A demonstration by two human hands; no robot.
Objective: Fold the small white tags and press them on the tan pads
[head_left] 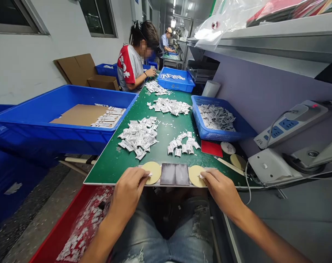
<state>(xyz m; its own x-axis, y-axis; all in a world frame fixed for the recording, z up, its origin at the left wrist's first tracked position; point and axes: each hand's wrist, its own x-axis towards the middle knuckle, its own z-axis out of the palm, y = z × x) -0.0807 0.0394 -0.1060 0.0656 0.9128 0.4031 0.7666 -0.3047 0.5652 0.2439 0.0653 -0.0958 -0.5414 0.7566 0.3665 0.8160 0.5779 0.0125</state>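
My left hand (131,188) pinches a small white piece (149,174) over the left yellow round pad (154,170). At the right yellow round pad (196,176), my right hand (219,186) has its fingers closed on another small white piece (201,176). Two dark grey rectangular plates (174,174) lie side by side between the pads at the table's front edge. Beyond them on the green table (163,140) are a large heap of white pieces (141,137) on the left and a smaller, looser group (184,144) on the right.
A blue basket (223,137) of white pieces, a red square (211,148) and a knife (230,165) are at right. Left stands a large blue bin (100,95); below is a red bin (64,226). A person (135,58) works at the far left edge.
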